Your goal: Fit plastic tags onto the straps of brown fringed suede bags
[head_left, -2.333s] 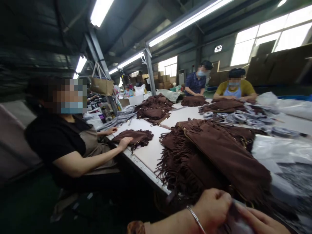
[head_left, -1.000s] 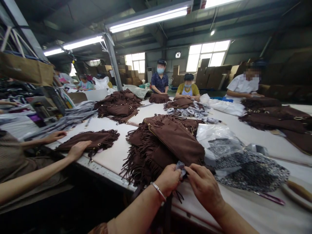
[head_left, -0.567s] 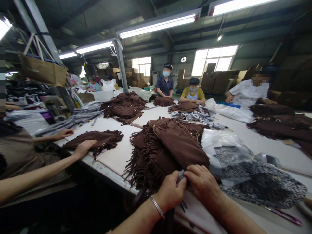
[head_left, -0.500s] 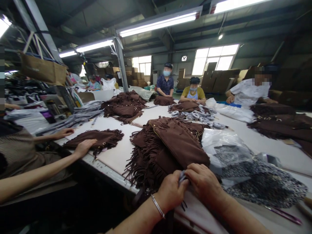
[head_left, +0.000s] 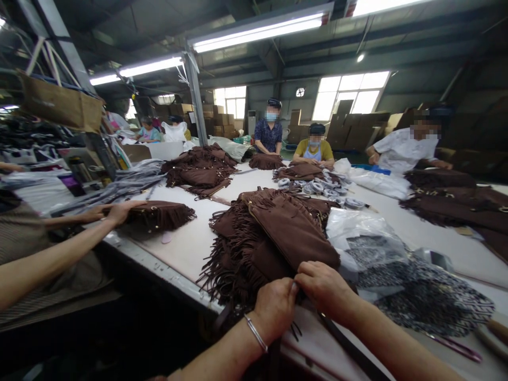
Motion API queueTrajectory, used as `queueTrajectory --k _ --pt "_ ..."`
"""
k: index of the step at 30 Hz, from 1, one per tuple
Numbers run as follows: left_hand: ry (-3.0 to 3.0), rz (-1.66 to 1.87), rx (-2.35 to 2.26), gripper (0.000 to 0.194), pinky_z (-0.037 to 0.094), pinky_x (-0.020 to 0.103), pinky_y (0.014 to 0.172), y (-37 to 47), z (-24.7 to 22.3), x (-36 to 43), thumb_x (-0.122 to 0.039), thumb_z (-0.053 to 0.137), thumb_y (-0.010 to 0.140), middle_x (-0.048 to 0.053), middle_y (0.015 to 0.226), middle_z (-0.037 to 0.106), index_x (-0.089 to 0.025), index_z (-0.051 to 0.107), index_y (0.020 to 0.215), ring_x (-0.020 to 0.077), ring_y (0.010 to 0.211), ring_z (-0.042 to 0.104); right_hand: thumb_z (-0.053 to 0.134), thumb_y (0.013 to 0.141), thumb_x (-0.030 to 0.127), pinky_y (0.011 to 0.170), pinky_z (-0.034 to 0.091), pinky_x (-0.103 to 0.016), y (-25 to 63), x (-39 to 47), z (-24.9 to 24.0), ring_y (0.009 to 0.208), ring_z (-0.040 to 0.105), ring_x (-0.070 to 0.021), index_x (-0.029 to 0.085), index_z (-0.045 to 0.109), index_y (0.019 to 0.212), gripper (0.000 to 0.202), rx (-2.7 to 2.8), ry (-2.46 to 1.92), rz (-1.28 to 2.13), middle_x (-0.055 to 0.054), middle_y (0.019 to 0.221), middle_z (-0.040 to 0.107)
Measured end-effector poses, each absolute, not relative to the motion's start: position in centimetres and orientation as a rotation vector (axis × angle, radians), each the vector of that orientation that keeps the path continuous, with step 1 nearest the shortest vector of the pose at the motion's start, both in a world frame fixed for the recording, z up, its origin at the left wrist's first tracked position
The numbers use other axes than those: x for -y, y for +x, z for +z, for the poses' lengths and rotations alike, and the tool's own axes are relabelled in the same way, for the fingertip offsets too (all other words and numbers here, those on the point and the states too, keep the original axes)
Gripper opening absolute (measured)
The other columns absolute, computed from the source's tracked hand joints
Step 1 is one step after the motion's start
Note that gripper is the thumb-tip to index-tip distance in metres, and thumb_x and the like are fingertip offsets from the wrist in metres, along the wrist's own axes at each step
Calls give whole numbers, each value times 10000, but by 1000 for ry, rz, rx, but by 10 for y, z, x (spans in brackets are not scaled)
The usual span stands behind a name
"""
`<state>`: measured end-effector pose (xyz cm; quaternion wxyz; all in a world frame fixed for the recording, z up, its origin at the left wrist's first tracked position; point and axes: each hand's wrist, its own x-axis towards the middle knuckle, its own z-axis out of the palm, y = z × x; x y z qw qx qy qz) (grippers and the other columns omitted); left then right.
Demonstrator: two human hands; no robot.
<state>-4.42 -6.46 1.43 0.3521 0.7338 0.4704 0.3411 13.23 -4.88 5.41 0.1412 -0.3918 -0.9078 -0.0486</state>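
My left hand (head_left: 275,302), with a silver bangle at its wrist, is closed at the near edge of a pile of fringed brown bags (head_left: 234,248). Right against it is my right hand (head_left: 323,288), its fingers curled in a pinch. Whatever lies between the fingertips is hidden. A dark strap (head_left: 349,344) runs from below my right hand toward the bottom of the view. On top of the pile, just beyond both hands, a zipped brown bag (head_left: 291,227) lies slanted, its fringe at the far end.
At left, a co-worker's hands hold a fringed bag (head_left: 162,216) above the table (head_left: 182,248). Plastic-wrapped patterned material (head_left: 432,296) and a purple-handled tool (head_left: 456,346) lie at right. Grey coils (head_left: 313,186) and more brown bags (head_left: 202,166) are farther back. Other people work across the table.
The grey piece that showed between my fingers is now out of sight, and a dark strap shows below my right hand. The co-worker at left has lifted the near edge of their bag.
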Motion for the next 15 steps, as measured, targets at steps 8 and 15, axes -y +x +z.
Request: queueTrajectory --k 8,15 --pt "1318 645 -1070 302 231 265 521 -33 26 49 -403 563 795 -33 548 444 -178 523 597 102 510 326 508 914 190 665 339 -327 142 54 40 697 478 -179 197 647 852 153 2528 -978 -365 -36 762 593" --pt "966 493 -903 381 106 211 404 -34 33 54 -558 511 748 -112 524 279 -178 531 766 43 395 142 442 943 190 674 415 -332 149 58 40 731 532 -180 156 658 997 226 2466 -861 -434 -90 865 659"
